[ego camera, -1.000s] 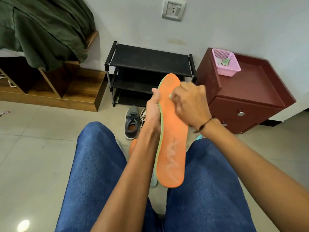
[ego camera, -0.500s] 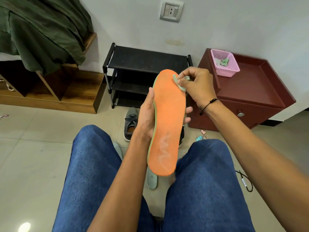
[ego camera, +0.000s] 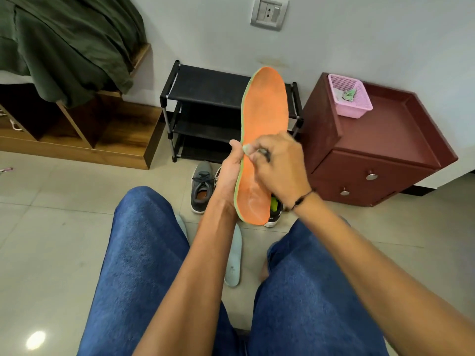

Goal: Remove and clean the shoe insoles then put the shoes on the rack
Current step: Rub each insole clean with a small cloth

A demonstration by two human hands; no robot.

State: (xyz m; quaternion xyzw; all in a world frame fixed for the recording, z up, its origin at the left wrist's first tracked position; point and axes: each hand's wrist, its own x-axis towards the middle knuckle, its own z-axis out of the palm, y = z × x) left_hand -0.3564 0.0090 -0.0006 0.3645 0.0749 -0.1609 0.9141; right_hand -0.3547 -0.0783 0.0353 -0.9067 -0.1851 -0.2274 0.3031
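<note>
insole (ego camera: 264, 129), orange with a green edge, stands nearly upright in front of the seated person's knees, toe end up, covering part of the rack (ego camera: 205, 109) behind it. left hand (ego camera: 230, 173) grips it from the left side at about mid-length, thumb on the near edge and the other fingers curled round behind, out of sight. right hand (ego camera: 280, 168) is pressed on the orange face at about the same height, fingers bunched together and pinching a small pale green cloth (ego camera: 246, 149) against the insole near its left edge; a dark ring shows on one finger and a dark cord on the wrist. pale scuff marks show on the heel part of the insole below the hands. rack is black, three shelves, against the wall. grey shoe (ego camera: 201, 188) sits on the floor just in front of the rack, left of the left wrist; a second shoe (ego camera: 275, 214) shows partly behind the insole's heel end. pale blue insole (ego camera: 235, 260) lies flat on the floor between the knees. maroon cabinet (ego camera: 372, 155) stands right of the rack with a pink basket (ego camera: 350, 98) on top. green blanket (ego camera: 66, 42) hangs at upper left.
</note>
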